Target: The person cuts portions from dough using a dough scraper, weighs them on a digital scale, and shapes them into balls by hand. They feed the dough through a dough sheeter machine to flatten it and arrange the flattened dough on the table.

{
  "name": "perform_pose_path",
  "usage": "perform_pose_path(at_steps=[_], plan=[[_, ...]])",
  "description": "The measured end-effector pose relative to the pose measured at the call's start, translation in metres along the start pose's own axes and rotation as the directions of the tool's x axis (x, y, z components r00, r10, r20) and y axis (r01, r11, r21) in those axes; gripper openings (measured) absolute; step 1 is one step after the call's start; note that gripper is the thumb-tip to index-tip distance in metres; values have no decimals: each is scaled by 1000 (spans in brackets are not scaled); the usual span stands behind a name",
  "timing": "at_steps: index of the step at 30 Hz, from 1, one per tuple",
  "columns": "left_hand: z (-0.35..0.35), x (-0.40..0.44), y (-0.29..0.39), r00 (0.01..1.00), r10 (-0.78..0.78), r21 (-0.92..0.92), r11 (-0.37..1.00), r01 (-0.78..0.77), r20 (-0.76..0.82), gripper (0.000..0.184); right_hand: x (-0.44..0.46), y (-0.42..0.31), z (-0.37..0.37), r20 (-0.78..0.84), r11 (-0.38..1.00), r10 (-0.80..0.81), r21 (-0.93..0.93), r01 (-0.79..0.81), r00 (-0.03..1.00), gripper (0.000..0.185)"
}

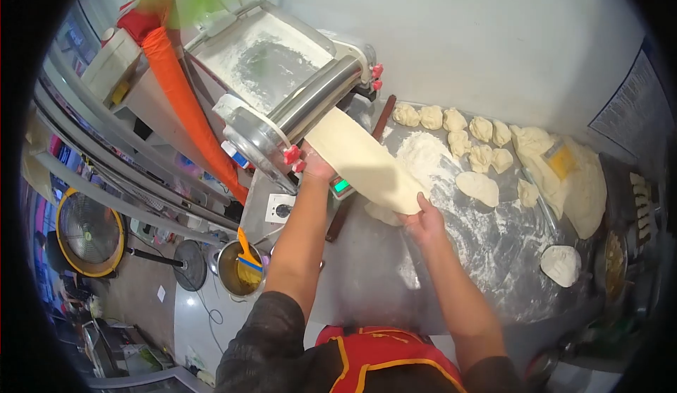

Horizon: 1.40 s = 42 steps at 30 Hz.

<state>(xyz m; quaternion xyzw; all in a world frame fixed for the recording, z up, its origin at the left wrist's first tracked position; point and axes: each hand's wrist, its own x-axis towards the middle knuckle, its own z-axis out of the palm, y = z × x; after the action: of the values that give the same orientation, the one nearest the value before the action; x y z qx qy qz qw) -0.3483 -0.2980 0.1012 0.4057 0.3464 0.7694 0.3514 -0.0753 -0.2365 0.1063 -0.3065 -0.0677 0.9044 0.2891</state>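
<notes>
A long flat sheet of dough (pixel 367 160) hangs from the steel rollers of a dough machine (pixel 317 93) and slopes down to the right. My left hand (pixel 316 163) is under the sheet's upper end, close below the rollers; its fingers are hidden by the dough. My right hand (pixel 424 221) holds the lower end, thumb on top and fingers beneath. Under the sheet, a scale with a green display (pixel 341 185) shows in part. Part of another pale dough piece (pixel 381 213) lies below the sheet.
Several dough lumps (pixel 480 128) lie along the wall, with a large dough mass (pixel 589 188) and yellow scraper (pixel 561 159) at right. Loose flour (pixel 422 154) covers part of the table. A brown rod (pixel 384 116) lies beside the machine. A pot (pixel 229 269) and fan (pixel 90 232) are at left.
</notes>
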Motion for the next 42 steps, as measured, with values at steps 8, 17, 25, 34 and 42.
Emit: perform_pose_path(at_steps=[8,17,25,34,42], plan=[[-15,2,-11,993,-40,-772,627,109,108,50,-12,1,-16,26,999,-19,-39,20,999,40],[-11,-8,-1,943,-333,-700,674,235,-4,58,-15,6,-62,121,986,-47,162,27,992,41],[90,-85,-25,837,-460,-502,820,274,-295,58,-82,-64,-121,-150,981,-60,-192,30,987,40],[247,-251,-145,441,-897,-835,254,488,-16,41,-205,-206,-300,-430,694,-417,-719,-25,800,41],[189,-295,-92,88,-905,-610,349,711,-415,35,-191,-132,-330,-186,23,-433,-981,-195,882,32]])
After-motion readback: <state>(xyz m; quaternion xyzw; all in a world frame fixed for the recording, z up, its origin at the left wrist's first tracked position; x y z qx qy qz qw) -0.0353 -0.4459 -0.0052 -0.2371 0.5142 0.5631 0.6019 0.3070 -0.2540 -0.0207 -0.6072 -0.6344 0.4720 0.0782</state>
